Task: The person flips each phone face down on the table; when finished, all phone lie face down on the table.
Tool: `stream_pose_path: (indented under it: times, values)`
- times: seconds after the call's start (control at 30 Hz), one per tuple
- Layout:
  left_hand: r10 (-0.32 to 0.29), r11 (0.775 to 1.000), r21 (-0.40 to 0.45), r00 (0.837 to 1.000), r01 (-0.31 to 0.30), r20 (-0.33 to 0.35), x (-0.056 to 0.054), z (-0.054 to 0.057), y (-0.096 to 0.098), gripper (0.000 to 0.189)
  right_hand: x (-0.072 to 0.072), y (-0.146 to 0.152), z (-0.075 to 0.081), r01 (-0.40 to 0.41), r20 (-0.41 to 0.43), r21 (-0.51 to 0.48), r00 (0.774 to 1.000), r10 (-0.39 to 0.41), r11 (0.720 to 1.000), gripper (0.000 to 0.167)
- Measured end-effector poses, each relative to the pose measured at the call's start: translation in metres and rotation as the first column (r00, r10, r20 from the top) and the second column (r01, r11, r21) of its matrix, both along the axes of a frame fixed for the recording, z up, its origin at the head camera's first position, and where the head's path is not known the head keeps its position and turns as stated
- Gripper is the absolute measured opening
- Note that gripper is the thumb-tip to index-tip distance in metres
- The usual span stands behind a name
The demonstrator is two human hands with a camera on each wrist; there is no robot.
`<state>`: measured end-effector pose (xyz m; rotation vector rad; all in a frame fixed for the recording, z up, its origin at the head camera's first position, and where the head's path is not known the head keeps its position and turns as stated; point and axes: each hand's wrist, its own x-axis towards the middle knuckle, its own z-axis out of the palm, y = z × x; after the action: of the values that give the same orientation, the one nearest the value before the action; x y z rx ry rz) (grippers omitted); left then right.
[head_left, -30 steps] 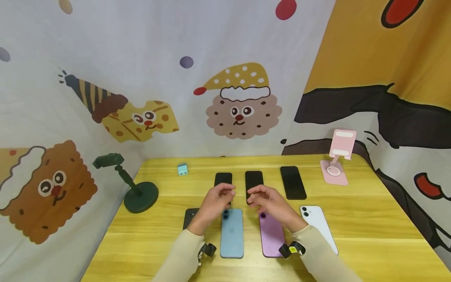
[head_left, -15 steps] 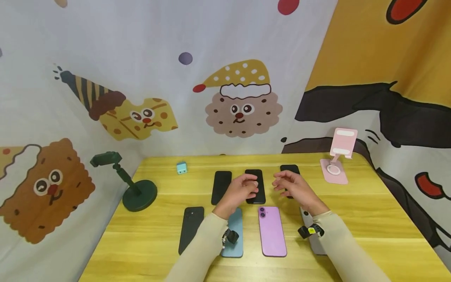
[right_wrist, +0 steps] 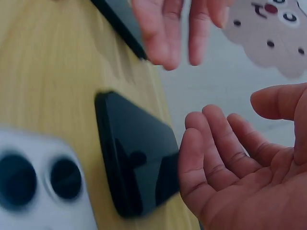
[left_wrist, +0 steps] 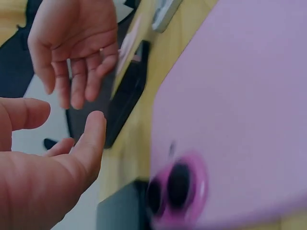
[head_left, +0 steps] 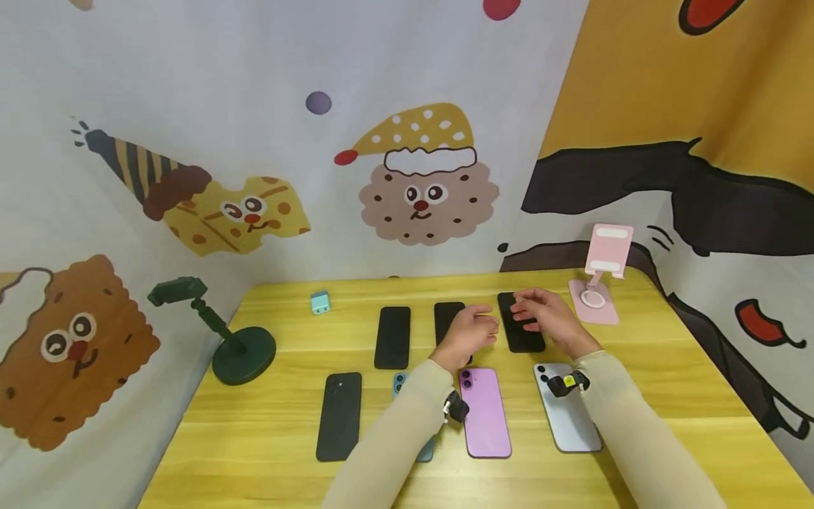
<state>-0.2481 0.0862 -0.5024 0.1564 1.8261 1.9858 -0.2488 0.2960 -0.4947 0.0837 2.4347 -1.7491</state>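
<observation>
Patterned cloth (head_left: 254, 63) behind; yellow wooden table (head_left: 235, 459) before it; green stand (head_left: 235, 346) near the left side; pink stand (head_left: 608, 252) at the far right; both stands well apart from the hands.

Left hand (head_left: 464, 338) overlaps the near part of the middle black phone (head_left: 447, 318) in the head view; right hand (head_left: 553, 322) overlaps the right edge of the right black phone (head_left: 523, 338); both grips free of any load, thumbs apart from fingers, palms turned toward each other; contact with the table or phones cannot be told for certain.

Key relation, as judged: the right black phone lies flat between the hands, right hand nearer; its long axis runs away from the person, far end leaning left, so the right hand meets it from the long side.

Left black phone (head_left: 392, 338) lies further left in the same row; nearer row, left to right: dark phone (head_left: 339, 417), blue phone (head_left: 399, 384) partly hidden by the left sleeve (head_left: 394, 442), pink phone (head_left: 486, 417), white phone (head_left: 568, 420); smallest item, a pale blue charger block (head_left: 321, 302), near the back edge.
</observation>
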Motion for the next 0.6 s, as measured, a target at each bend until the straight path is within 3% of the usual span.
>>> stream_pose_path:
  times: [0.23,0.47,0.6]
  values:
    - [0.038,0.999,-0.028,0.998,-0.037,0.052,-0.003,-0.007,0.033,0.055,-0.002,0.025,-0.007,0.084,0.054,0.062,0.995,-0.088,0.994,0.057]
    - [0.15,0.965,-0.21,0.988,-0.157,-0.046,-0.005,-0.001,0.044,0.05,0.001,0.028,-0.01,0.063,0.109,0.061,0.992,-0.07,0.996,0.058]
    - [0.164,0.947,-0.27,0.984,-0.176,-0.066,-0.005,0.001,0.044,0.051,0.003,0.028,-0.008,0.055,0.117,0.053,0.991,-0.061,0.997,0.062]
